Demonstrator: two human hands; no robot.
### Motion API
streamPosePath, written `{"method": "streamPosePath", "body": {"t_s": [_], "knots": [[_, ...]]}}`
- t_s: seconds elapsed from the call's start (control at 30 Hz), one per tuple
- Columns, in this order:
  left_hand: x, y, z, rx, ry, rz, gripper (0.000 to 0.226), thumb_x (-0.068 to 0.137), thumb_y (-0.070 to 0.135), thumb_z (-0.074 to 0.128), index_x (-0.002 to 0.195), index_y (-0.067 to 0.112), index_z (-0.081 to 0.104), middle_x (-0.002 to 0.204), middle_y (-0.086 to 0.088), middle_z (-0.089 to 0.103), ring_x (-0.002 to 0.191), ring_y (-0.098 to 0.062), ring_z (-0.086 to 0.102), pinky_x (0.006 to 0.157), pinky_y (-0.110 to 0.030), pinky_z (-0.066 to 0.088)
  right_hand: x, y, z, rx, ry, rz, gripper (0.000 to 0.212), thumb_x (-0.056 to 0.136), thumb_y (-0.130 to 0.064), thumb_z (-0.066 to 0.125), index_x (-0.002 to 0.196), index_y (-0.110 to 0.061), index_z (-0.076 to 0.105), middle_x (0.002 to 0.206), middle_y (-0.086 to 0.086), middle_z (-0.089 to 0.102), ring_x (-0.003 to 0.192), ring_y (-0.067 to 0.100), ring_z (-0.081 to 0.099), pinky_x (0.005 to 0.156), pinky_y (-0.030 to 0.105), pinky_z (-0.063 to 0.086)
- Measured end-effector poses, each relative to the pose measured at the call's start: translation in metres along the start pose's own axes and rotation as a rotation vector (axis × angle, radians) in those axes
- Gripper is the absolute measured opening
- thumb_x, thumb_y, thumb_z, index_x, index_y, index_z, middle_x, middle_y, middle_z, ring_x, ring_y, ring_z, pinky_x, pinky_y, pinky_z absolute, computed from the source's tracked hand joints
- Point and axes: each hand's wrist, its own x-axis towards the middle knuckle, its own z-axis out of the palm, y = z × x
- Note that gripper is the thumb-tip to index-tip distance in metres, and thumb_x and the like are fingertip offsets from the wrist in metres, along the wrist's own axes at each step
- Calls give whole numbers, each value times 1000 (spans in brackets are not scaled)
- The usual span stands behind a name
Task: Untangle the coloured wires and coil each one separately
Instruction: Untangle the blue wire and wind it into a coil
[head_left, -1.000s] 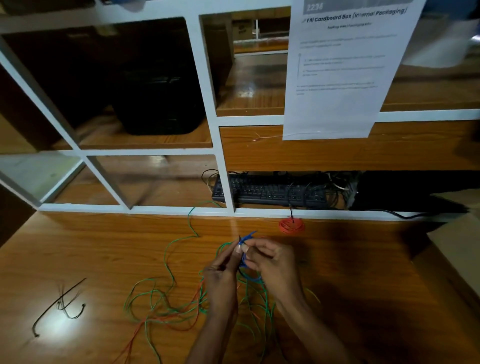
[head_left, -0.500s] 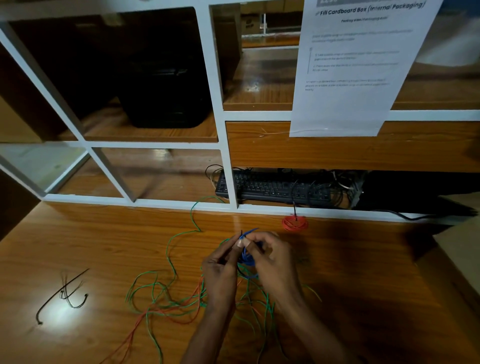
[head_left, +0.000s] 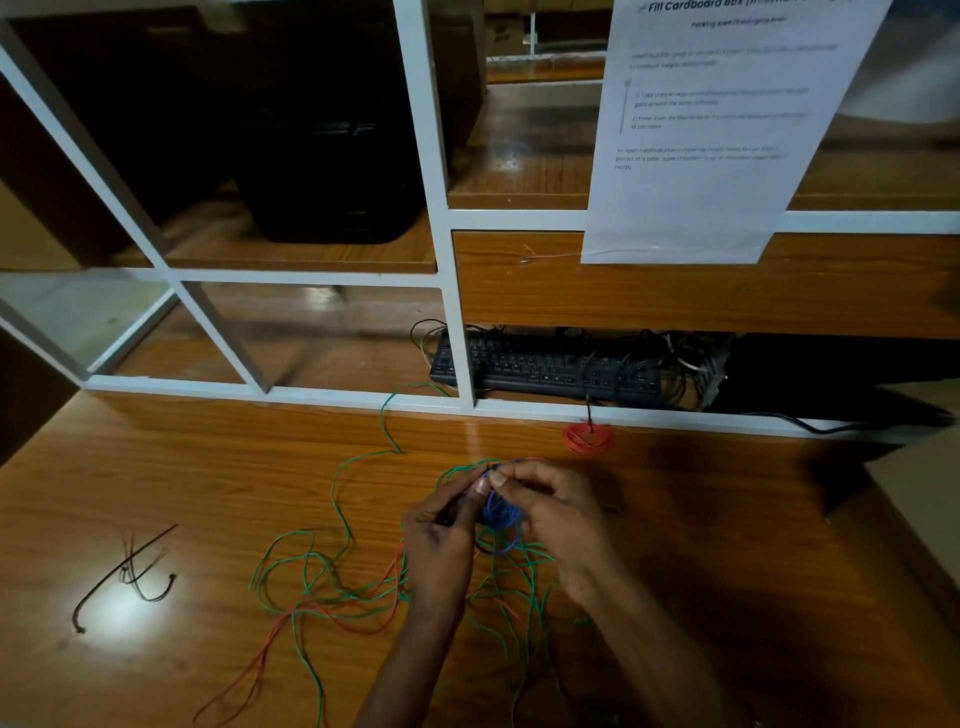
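A small coil of blue wire (head_left: 501, 514) sits between my two hands above the wooden desk (head_left: 208, 478). My left hand (head_left: 441, 525) and my right hand (head_left: 556, 509) both pinch it near the top, thumbs and fingertips meeting. Beneath and left of the hands sprawls a loose tangle of green wire (head_left: 332, 519) mixed with orange-red wire (head_left: 260, 670). One green strand runs up to the white frame. A finished red coil (head_left: 588, 437) lies on the desk behind my hands.
A short black wire (head_left: 124, 571) lies on the desk at the left. A white shelf frame (head_left: 457, 312) stands along the back with a black keyboard (head_left: 545, 366) and cables behind it. A printed sheet (head_left: 701, 130) hangs at the upper right.
The loose blue wire end that stuck up above my fingers is now tucked into the coil. Both hands stay together on the coil; the camera has tilted slightly.
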Motion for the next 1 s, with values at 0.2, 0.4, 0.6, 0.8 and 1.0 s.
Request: {"method": "streamPosePath", "body": {"t_s": [0.2,0.4,0.6,0.8,1.0], "knots": [[0,-3,-2,30,-25,28,19,94,7,74,111,10,82,108,-4,82,108,-24,76,98,-51,59,4,0,-7,95,-47,141,10,88,-24,80,95,-17,82,100,4,79,94,13,69,69,24,52],[3,-3,-2,56,-49,45,18,95,7,75,108,15,83,106,-2,82,107,-22,77,96,-46,59,6,-2,-9,78,-47,194,12,88,-24,80,97,-16,81,102,6,79,98,15,70,75,26,53],[-1,-3,-2,97,-71,103,28,93,8,76,101,33,85,103,2,82,103,-17,77,89,-34,60,7,1,-10,72,-36,255,13,89,-19,79,99,-11,79,101,6,79,98,16,70,72,26,51],[-1,-3,-6,204,-59,176,27,93,11,76,100,36,84,103,10,81,101,-13,76,89,-37,60,6,-2,-8,104,-36,324,11,86,-13,79,97,-10,79,91,3,77,91,13,68,67,25,53],[-3,-1,-10,69,-29,49,14,94,12,76,105,16,84,102,-2,82,103,-22,77,86,-33,59,4,-6,-6,74,-46,296,10,87,-16,79,96,-12,79,89,1,77,94,13,66,69,25,52]]}}
